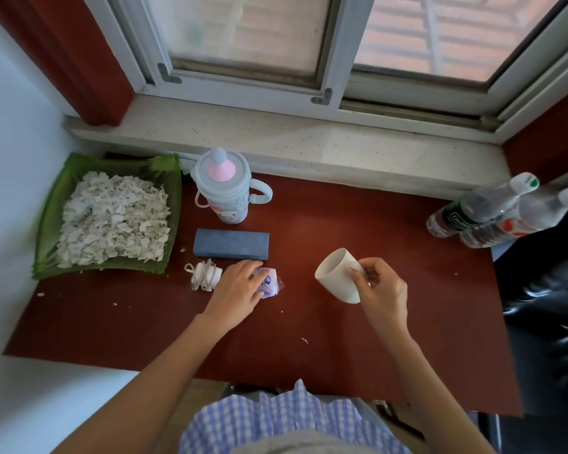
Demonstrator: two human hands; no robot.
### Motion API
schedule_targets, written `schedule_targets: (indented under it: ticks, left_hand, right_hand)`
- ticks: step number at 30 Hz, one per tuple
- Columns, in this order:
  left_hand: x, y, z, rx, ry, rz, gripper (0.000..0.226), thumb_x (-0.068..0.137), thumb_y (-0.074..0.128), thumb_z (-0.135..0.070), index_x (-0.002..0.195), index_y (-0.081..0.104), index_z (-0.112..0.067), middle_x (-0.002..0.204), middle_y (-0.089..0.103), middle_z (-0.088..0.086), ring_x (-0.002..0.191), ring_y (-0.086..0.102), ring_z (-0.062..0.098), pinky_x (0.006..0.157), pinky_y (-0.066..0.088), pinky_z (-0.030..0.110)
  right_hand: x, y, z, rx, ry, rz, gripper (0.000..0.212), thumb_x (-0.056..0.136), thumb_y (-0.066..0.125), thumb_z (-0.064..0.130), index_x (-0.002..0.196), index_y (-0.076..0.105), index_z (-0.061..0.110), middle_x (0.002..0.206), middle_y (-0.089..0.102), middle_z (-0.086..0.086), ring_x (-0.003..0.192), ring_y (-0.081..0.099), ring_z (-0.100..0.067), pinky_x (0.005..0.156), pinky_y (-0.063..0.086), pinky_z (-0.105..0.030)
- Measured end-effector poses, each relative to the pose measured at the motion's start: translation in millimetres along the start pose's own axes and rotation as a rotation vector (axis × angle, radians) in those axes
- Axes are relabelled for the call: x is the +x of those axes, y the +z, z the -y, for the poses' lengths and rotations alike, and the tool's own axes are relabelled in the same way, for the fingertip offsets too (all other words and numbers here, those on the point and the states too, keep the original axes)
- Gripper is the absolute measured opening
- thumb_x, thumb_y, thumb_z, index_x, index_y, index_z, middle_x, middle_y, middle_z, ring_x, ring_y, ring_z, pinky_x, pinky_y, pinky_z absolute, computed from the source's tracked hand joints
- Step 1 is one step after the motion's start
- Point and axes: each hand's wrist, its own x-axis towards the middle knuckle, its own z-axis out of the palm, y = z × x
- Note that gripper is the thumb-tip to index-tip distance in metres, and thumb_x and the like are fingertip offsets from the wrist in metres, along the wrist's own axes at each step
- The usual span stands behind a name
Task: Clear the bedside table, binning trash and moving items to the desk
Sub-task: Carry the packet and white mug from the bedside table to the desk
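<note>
On the dark red table [358, 339], my left hand [235, 290] is closed over a small white and blue tissue packet [269, 285]. My right hand [379, 290] grips a white cup [335, 273] by its side, and the cup tilts with its mouth toward the upper left. A coiled white cable with a plug [204, 275] lies just left of my left hand. A grey rectangular case [232, 244] lies behind both. Further back stands a pale blue kids' bottle [225, 188] with a pink tip on its lid.
A green tray [174, 204] full of white paper scraps sits at the table's left. Two plastic water bottles [492, 211] lie at the right edge. A stone window sill [309, 139] runs behind, and a black chair [548, 306] stands on the right.
</note>
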Motion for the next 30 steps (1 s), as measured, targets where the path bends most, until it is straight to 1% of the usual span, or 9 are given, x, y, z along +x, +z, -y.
schedule_targets:
  ticks: [3, 7, 10, 16, 21, 25, 28, 30]
  left_hand:
    - [2.5, 1.2, -11.5, -0.017, 0.018, -0.052, 0.043, 0.071, 0.074, -0.019, 0.112, 0.063, -0.013, 0.114, 0.06, 0.005, 0.104, 0.058, 0.022, 0.086, 0.05, 0.036]
    - [17.5, 8.6, -30.8, -0.011, 0.025, -0.075, 0.047, 0.074, 0.074, -0.023, 0.117, 0.062, -0.011, 0.121, 0.061, 0.009, 0.114, 0.056, 0.025, 0.092, 0.05, 0.039]
    - [35.6, 13.9, -44.4, 0.035, 0.019, -0.039, 0.051, 0.073, 0.074, -0.029, 0.119, 0.062, -0.01, 0.121, 0.063, 0.01, 0.116, 0.056, 0.028, 0.094, 0.048, 0.042]
    - [55.7, 27.3, -60.1, 0.144, -0.017, 0.085, 0.053, 0.075, 0.071, -0.038, 0.119, 0.062, -0.011, 0.124, 0.062, 0.01, 0.119, 0.055, 0.029, 0.1, 0.044, 0.047]
    - [57.6, 34.9, -58.6, 0.183, -0.017, 0.156, 0.06, 0.074, 0.071, -0.043, 0.124, 0.058, -0.011, 0.132, 0.056, 0.012, 0.122, 0.052, 0.03, 0.102, 0.041, 0.048]
    - [58.0, 34.6, -54.9, 0.186, -0.008, 0.168, 0.064, 0.072, 0.073, -0.045, 0.125, 0.057, -0.013, 0.133, 0.055, 0.011, 0.122, 0.052, 0.029, 0.1, 0.043, 0.048]
    - [58.1, 36.4, -54.6, 0.189, -0.002, 0.174, 0.065, 0.077, 0.068, -0.046, 0.131, 0.052, -0.013, 0.139, 0.049, 0.011, 0.128, 0.046, 0.028, 0.105, 0.037, 0.048]
    - [58.1, 36.6, -55.3, 0.185, 0.001, 0.189, 0.065, 0.081, 0.063, -0.046, 0.135, 0.046, -0.014, 0.144, 0.043, 0.01, 0.132, 0.04, 0.028, 0.109, 0.032, 0.047]
  right_hand:
    - [-1.0, -0.6, -1.8, 0.002, 0.016, -0.013, 0.007, 0.083, 0.069, 0.02, 0.084, 0.065, 0.025, 0.082, 0.066, 0.015, 0.08, 0.06, -0.004, 0.068, 0.047, -0.024]
    - [-1.5, -3.6, -3.3, 0.019, 0.034, -0.042, 0.007, 0.084, 0.069, 0.021, 0.083, 0.064, 0.026, 0.08, 0.065, 0.015, 0.08, 0.06, -0.005, 0.068, 0.048, -0.027]
    - [0.7, -6.7, -4.1, 0.016, 0.059, -0.067, 0.007, 0.084, 0.069, 0.021, 0.084, 0.064, 0.026, 0.08, 0.065, 0.015, 0.079, 0.06, -0.005, 0.067, 0.049, -0.028]
    - [10.3, -9.3, -8.3, 0.031, 0.079, -0.113, 0.008, 0.084, 0.068, 0.021, 0.083, 0.063, 0.028, 0.08, 0.065, 0.014, 0.079, 0.059, -0.005, 0.068, 0.047, -0.025]
    - [23.5, -2.6, -11.6, 0.04, 0.148, -0.143, 0.006, 0.085, 0.066, 0.026, 0.084, 0.062, 0.03, 0.081, 0.065, 0.011, 0.079, 0.06, -0.008, 0.069, 0.047, -0.03]
    - [44.4, 7.3, -1.9, 0.058, 0.161, -0.144, 0.005, 0.085, 0.066, 0.027, 0.088, 0.062, 0.026, 0.081, 0.063, 0.011, 0.076, 0.058, -0.005, 0.066, 0.044, -0.024]
    - [63.8, 19.2, 5.6, 0.093, 0.146, -0.133, 0.006, 0.086, 0.066, 0.027, 0.09, 0.062, 0.023, 0.081, 0.062, 0.011, 0.075, 0.058, -0.005, 0.068, 0.046, -0.023]
    - [75.9, 28.0, 10.3, 0.128, 0.135, -0.138, 0.007, 0.087, 0.065, 0.026, 0.091, 0.061, 0.021, 0.081, 0.061, 0.011, 0.073, 0.056, -0.004, 0.066, 0.044, -0.02]
